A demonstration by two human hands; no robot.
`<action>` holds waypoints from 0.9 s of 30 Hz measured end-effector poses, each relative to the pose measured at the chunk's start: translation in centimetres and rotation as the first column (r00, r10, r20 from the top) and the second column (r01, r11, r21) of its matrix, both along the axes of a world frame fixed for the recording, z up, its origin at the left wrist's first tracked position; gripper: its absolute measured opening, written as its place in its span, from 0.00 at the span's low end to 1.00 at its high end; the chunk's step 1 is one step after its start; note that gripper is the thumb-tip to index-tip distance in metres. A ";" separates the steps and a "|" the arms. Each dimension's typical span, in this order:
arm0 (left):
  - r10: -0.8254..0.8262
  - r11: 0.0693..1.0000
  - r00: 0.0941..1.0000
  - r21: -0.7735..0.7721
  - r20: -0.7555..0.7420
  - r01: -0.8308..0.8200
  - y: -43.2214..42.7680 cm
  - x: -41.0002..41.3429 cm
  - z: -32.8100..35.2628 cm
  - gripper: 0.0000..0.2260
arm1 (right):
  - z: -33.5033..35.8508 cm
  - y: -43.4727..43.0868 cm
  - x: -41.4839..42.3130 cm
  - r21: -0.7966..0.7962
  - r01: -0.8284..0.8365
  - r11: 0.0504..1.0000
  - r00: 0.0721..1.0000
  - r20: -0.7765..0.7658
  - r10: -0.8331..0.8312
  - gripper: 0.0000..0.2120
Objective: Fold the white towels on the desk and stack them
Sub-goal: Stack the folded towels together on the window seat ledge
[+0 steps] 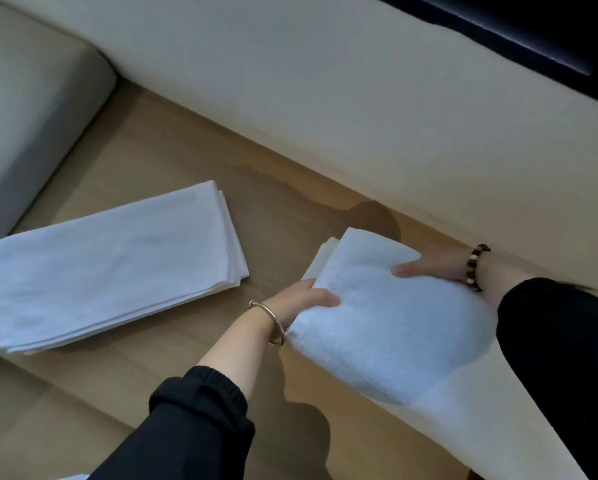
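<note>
Gripping blurred towel [387, 327], left hand [299, 304] and right hand [432, 268], fingers hidden.

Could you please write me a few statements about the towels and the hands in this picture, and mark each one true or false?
1. Both the left hand and the right hand grip the held towel. True.
2. The flat towel lies on top of the held towel. False: it lies apart, on the desk.
3. The beaded bracelet is on the left wrist. False: it is on the right wrist; the left wears a metal bangle.
4. Neither hand touches the flat towel. True.
</note>
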State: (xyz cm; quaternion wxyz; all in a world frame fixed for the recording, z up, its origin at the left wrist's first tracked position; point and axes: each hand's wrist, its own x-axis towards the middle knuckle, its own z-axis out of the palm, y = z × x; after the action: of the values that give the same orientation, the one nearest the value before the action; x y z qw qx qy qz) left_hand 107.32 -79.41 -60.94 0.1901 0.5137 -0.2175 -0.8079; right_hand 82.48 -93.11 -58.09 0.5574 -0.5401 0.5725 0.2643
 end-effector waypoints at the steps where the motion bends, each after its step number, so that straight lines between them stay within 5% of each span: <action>1: -0.017 1.000 0.999 0.002 0.038 0.016 -0.3 0.6 -0.4 0.22 | -0.5 0.1 0.3 -0.003 0.019 1.000 1.000 -0.004 -0.019 0.34; 4: -0.103 0.995 0.972 0.005 0.211 0.104 -0.4 1.1 -2.1 0.20 | -2.1 0.9 1.3 -0.025 0.001 1.000 0.999 -0.039 -0.002 0.25; 8: -0.126 0.992 0.964 0.050 0.233 0.118 -0.5 0.7 -2.6 0.19 | -2.5 1.4 1.8 -0.017 0.048 0.999 0.998 0.035 -0.048 0.11; 15: -0.023 0.999 0.983 -0.021 0.180 0.027 0.9 0.2 -1.2 0.27 | -1.8 0.6 2.5 -0.090 -0.023 0.996 0.999 0.026 0.025 0.26; 18: -0.125 0.973 0.874 -0.113 0.469 0.200 0.7 -0.3 -1.3 0.26 | -1.5 2.2 3.5 -0.296 0.048 0.954 0.999 -0.004 -0.051 0.22; 19: -0.151 0.923 0.722 -0.164 0.676 0.348 0.4 -0.7 -0.9 0.28 | -1.5 3.3 4.0 -0.417 0.025 0.909 0.999 -0.029 -0.041 0.22; 21: 0.070 0.753 0.354 -0.282 0.933 0.595 -0.1 -2.5 0.3 0.33 | -1.5 6.0 4.6 -0.700 -0.120 0.704 0.984 -0.176 -0.007 0.23; 22: 0.218 0.665 0.307 -0.371 0.927 0.649 -0.4 -3.8 1.0 0.34 | -1.5 7.6 4.7 -0.812 -0.157 0.562 0.973 -0.225 -0.053 0.23; 24: 0.350 0.443 0.392 -0.519 0.851 0.731 -0.7 -6.2 1.2 0.32 | -2.0 10.7 4.6 -0.915 -0.113 0.388 0.958 -0.203 -0.201 0.24; 27: 0.229 0.261 0.317 -0.371 0.920 0.891 0.0 -7.3 -0.7 0.25 | -3.4 14.0 3.7 -0.814 -0.114 0.569 0.921 -0.302 -0.247 0.29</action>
State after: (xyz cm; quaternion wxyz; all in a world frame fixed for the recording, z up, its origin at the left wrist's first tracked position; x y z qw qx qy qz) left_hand 100.04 -79.43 -61.62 0.0595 0.5640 -0.8086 -0.1566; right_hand 86.21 -79.15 -61.45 0.1303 -0.6507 0.7465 0.0475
